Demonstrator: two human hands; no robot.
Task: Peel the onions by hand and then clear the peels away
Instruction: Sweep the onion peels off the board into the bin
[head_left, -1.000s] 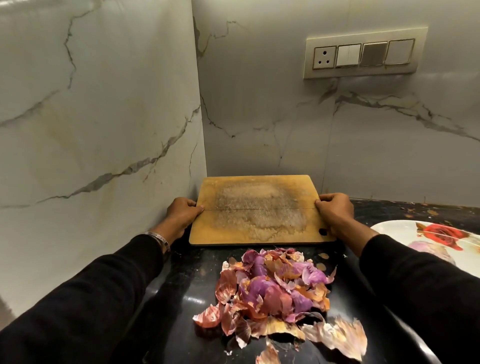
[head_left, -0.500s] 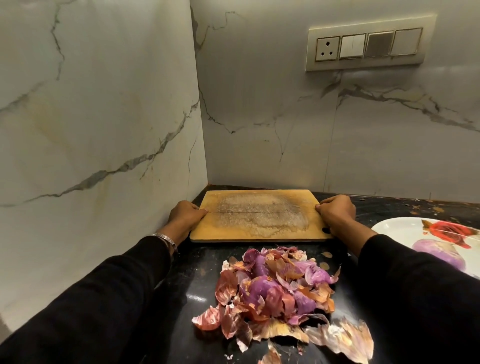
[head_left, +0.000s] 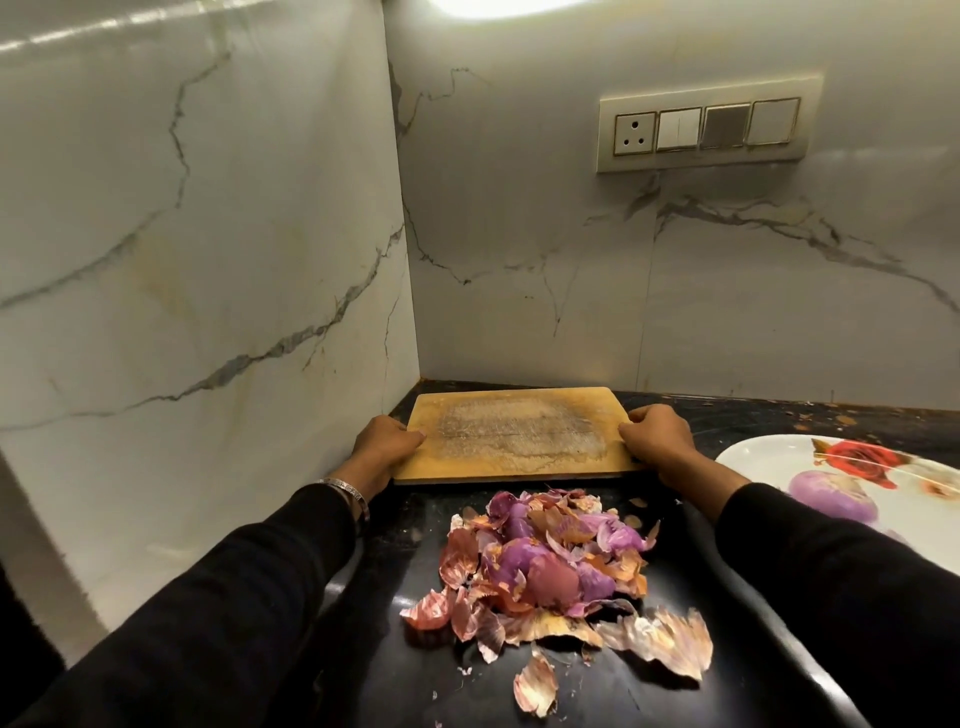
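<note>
One wooden cutting board (head_left: 514, 436) lies flat on the black counter (head_left: 613, 691), pushed into the corner where two marble walls meet. Nothing sits on the board, just a worn grey patch in its middle. Two hands on it: left hand (head_left: 387, 447) grips the left edge, fingers curled over the rim; right hand (head_left: 657, 439) grips the right edge the same way, thumb on top. Both arms in black sleeves. One metal bracelet (head_left: 345, 488) on the left wrist.

One heap of onion peels (head_left: 545, 561) on the counter, just in front of the board's near edge, not touching it. Purple and papery brown pieces mixed, too many to count. A few loose pieces apart from the heap: one curled peel (head_left: 535, 686) nearest the camera, a broad pale one at the heap's right front.

One white plate (head_left: 769, 462) with a red rose print at the right, cut off by the frame edge. In it: one peeled onion (head_left: 834, 493), purple, fully visible; a sliver of something purple shows below it at the plate's rim, can't tell what.

One switch panel (head_left: 709, 122) on the back wall: one socket and three rocker plates.
</note>
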